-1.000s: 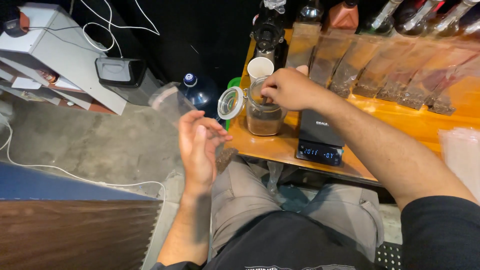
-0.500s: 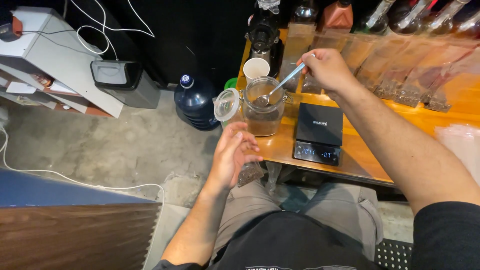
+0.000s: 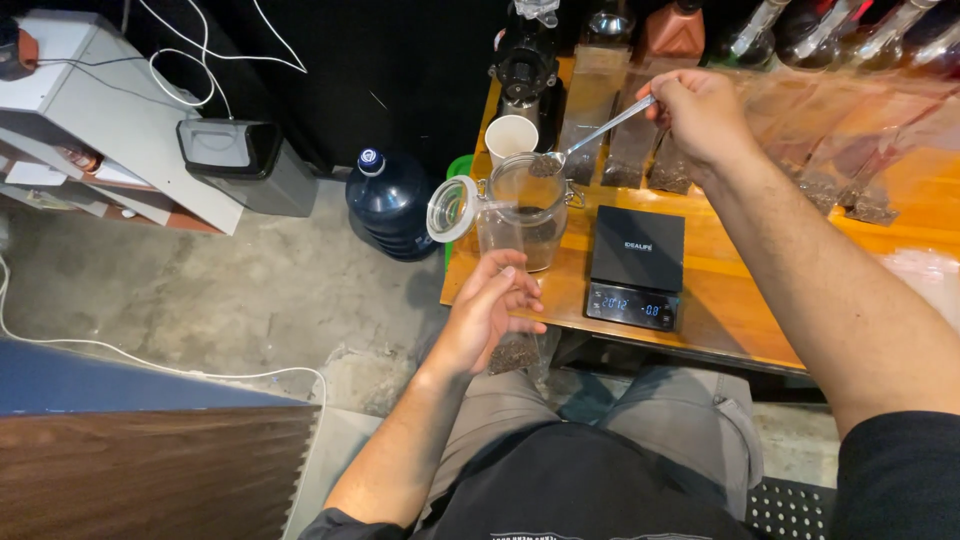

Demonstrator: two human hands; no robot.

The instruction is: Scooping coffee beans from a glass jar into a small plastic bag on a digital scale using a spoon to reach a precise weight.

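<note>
Your left hand (image 3: 490, 310) is closest to you, low by the near edge of the wooden table (image 3: 730, 320). Its fingers curl around the top of a small clear bag (image 3: 512, 345) with dark bits at the bottom. The bag looks soft, thin and light, so it will flop and slip. Pinch it near the open top, not down by the dark bits.

Just past that hand stands a glass jar (image 3: 525, 215) with its round lid (image 3: 450, 208) swung open to the side. Glass is hard and can break, so go easy.

To the right of the jar sits a flat black scale (image 3: 637, 262).

Farther off, your right hand (image 3: 700, 115) is shut around the handle of a long metal spoon (image 3: 590, 140). The spoon is stiff and thin. Its scoop hangs over the jar's mouth, full of dark bits that could spill.

Behind the jar stands a white paper cup (image 3: 510, 135). A big blue water bottle (image 3: 388, 200) rests on the floor, past your left hand.
</note>
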